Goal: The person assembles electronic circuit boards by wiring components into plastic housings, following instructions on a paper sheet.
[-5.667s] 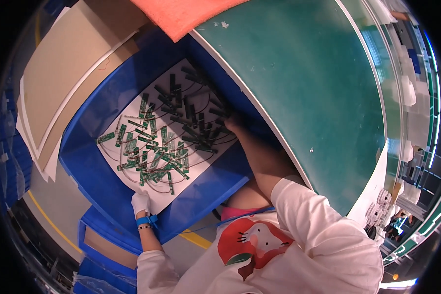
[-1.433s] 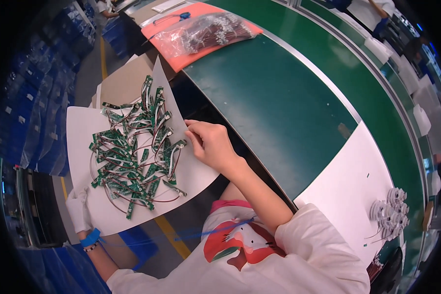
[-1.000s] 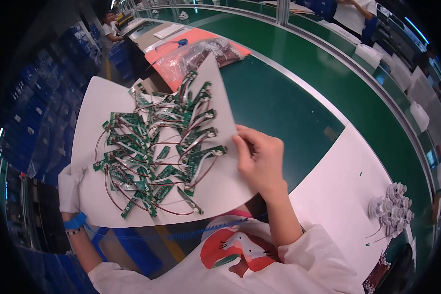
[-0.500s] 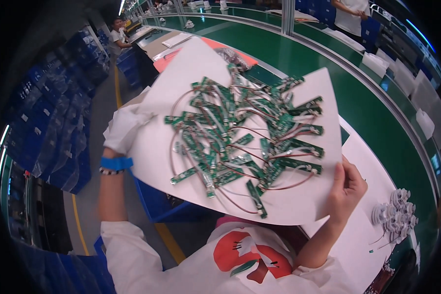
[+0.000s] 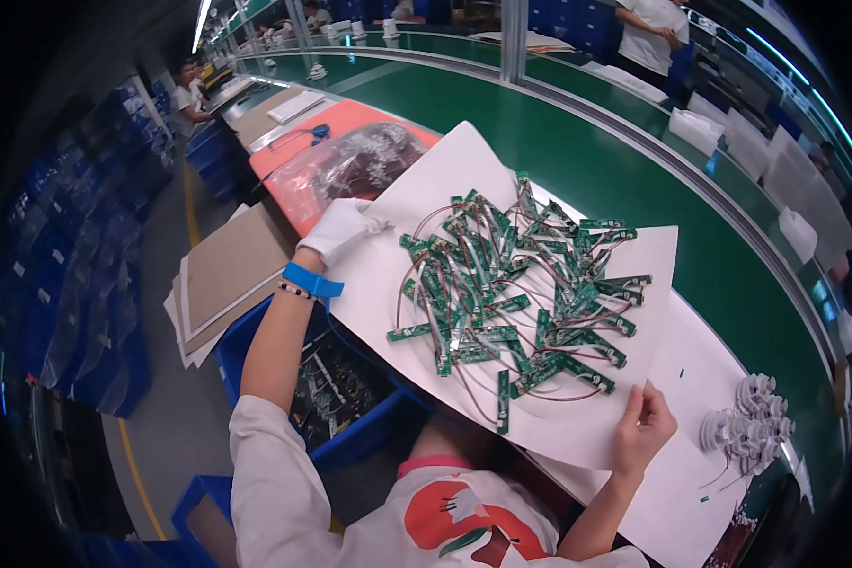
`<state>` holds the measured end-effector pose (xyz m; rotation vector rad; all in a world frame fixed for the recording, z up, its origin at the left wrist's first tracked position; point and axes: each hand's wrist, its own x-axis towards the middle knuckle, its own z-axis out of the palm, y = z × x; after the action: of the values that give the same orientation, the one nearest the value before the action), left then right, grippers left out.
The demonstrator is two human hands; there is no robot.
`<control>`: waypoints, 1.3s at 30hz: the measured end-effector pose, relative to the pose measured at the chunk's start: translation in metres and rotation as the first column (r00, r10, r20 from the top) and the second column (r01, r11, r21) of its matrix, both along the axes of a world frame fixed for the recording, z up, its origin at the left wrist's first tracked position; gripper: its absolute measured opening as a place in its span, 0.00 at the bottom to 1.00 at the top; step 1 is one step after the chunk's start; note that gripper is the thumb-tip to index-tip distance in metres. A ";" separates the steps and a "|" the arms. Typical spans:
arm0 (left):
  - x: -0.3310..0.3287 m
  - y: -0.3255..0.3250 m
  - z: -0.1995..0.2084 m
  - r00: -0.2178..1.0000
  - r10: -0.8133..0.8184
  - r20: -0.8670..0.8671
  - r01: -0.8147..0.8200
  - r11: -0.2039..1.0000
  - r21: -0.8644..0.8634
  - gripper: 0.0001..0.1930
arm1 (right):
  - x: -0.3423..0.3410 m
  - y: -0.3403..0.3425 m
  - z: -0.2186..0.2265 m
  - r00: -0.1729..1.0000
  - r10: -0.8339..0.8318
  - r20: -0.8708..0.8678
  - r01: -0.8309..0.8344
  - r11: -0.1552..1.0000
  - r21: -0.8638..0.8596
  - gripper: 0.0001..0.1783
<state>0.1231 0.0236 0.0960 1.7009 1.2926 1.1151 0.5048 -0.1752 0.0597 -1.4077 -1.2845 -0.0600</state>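
Observation:
I hold a large white card sheet (image 5: 417, 204) flat over the edge of the green conveyor table (image 5: 577, 133). On it lies a tangle of several small green circuit boards (image 5: 521, 293) joined by thin wires. My left hand (image 5: 343, 227), in a white glove with a blue wrist strap, grips the sheet's left edge. My bare right hand (image 5: 642, 428) pinches the sheet's near right corner.
An orange tray holding a clear bag of parts (image 5: 350, 166) lies at the table's left. White paper (image 5: 691, 473) and a cluster of small white round parts (image 5: 748, 426) lie at the right. Below, a blue bin (image 5: 336, 388) holds more boards, beside stacked cardboard (image 5: 227, 275). Other people work farther along.
The sheet of boards has come up out of the blue bin at my left and swung right over the table; it now sits lower and flatter than half a second ago.

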 end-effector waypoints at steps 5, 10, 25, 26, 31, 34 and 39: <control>0.007 0.059 -0.040 0.998 0.013 0.056 -0.008 0.995 -0.096 0.12 | 0.035 0.017 -0.023 0.999 -0.023 -0.045 0.008 0.955 -0.297 0.05; 0.026 0.117 -0.081 0.900 0.186 -0.394 -0.212 0.977 -0.023 0.16 | 0.068 0.020 -0.047 0.998 -0.012 0.069 0.047 0.848 -0.528 0.04; 0.060 0.150 -0.098 0.419 0.358 -0.834 -0.203 0.933 0.298 0.13 | 0.110 0.011 -0.055 0.895 0.282 0.346 -0.105 0.886 -0.451 0.12; 0.037 0.149 -0.107 0.460 0.365 -0.810 -0.139 0.930 0.340 0.13 | 0.114 0.009 -0.061 0.878 0.319 0.358 -0.159 0.898 -0.410 0.13; 0.070 0.131 -0.079 0.605 0.429 -0.671 -0.434 0.884 0.174 0.15 | 0.134 0.010 -0.080 0.872 0.325 0.365 -0.163 0.897 -0.411 0.12; 0.082 0.127 -0.082 0.577 0.503 -0.644 -0.376 0.863 0.337 0.14 | 0.136 0.004 -0.080 0.897 0.335 0.287 -0.175 0.867 -0.466 0.11; 0.135 0.097 -0.046 0.313 0.597 -0.739 -0.408 0.787 0.463 0.12 | 0.142 0.011 -0.078 0.868 0.382 0.316 -0.244 0.884 -0.398 0.11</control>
<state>0.2576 0.1205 0.0498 2.1801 2.6106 0.6306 0.6472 -0.1644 -0.0186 -1.5045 -1.9241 0.1270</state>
